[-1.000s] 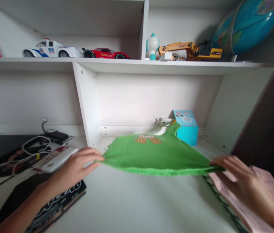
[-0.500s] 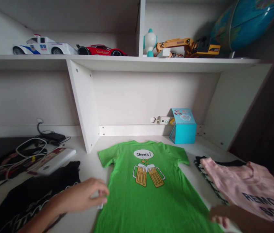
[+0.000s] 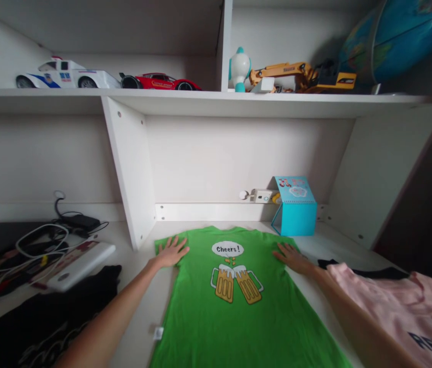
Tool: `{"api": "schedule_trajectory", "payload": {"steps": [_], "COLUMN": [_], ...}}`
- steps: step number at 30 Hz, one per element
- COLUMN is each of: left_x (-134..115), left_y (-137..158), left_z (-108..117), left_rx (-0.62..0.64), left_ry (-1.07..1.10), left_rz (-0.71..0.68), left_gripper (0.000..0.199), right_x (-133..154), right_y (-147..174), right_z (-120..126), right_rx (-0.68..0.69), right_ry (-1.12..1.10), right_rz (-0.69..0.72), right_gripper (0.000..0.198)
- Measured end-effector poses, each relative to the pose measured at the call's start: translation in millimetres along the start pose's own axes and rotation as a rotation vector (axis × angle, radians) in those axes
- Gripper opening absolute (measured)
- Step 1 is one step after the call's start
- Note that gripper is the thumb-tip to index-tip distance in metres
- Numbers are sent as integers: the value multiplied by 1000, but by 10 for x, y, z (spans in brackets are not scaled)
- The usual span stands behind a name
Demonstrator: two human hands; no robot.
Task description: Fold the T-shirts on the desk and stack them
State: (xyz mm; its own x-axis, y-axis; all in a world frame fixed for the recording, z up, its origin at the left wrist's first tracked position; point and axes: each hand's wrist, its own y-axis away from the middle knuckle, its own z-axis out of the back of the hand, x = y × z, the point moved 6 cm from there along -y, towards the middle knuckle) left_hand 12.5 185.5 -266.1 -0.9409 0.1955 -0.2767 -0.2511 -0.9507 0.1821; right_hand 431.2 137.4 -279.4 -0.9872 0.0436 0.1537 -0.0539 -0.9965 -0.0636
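Observation:
A green T-shirt (image 3: 235,327) lies spread on the white desk, its collar toward the back. Two beer mugs and a "Cheers!" bubble are printed on it. My left hand (image 3: 172,252) rests flat on the left sleeve, fingers spread. On the right sleeve lies my right hand (image 3: 292,257), its fingers apart too. A small white label (image 3: 158,333) sticks out from the shirt's left side. The shirt's lower hem is out of view.
Black clothing (image 3: 66,312) lies at left, near a white power strip (image 3: 80,266) and tangled cables (image 3: 43,250). A pink shirt (image 3: 400,301) lies at right. Behind stands a blue desk calendar (image 3: 298,217). The shelf (image 3: 185,105) above holds toy vehicles and a globe (image 3: 403,41).
Both hands have moved forward from beside the shirt's lower part onto its sleeves. Their fingers, curled before, are now spread on the cloth. The view has shifted slightly.

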Motion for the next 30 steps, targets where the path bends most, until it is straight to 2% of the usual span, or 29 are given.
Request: {"api": "schedule_trajectory", "payload": {"steps": [3, 6, 10, 15, 17, 19, 23, 26, 28, 30], "left_x": [11, -169, -353, -355, -341, -331, -322, -329, -326, -300], "left_y": [-89, -231, -448, -592, -602, -602, -602, -602, -604, -610], "left_z": [45, 5, -141, -145, -140, -145, -170, -167, -151, -129], "left_rx": [-77, -157, -118, -142, -159, -172, -174, -169, -158, -136], "left_ry": [33, 25, -46, -72, -72, -66, -55, -43, -31, -14], "left_rz": [-5, -83, -105, -80, -85, -93, -101, -103, -106, -117], "left_gripper": [74, 70, 73, 74, 73, 74, 75, 75, 72, 67], "right_x": [13, 243, 459, 606, 819, 1142, 1781, 1998, 2066, 2198], "right_y": [-237, -421, -570, -599, -464, -224, 330, 562, 685, 899], "right_z": [-91, -206, -355, -223, -138, -112, -231, -210, -96, 4], "right_rx": [44, 49, 74, 72, 54, 50, 149, 193, 177, 168], "right_ry": [2, 5, 12, 14, 9, -2, -66, -99, -91, -101], "right_rz": [-66, -52, -60, -71, -15, 102, 368, 397, 354, 390], "right_gripper": [65, 63, 61, 62, 66, 66, 63, 68, 70, 71]}}
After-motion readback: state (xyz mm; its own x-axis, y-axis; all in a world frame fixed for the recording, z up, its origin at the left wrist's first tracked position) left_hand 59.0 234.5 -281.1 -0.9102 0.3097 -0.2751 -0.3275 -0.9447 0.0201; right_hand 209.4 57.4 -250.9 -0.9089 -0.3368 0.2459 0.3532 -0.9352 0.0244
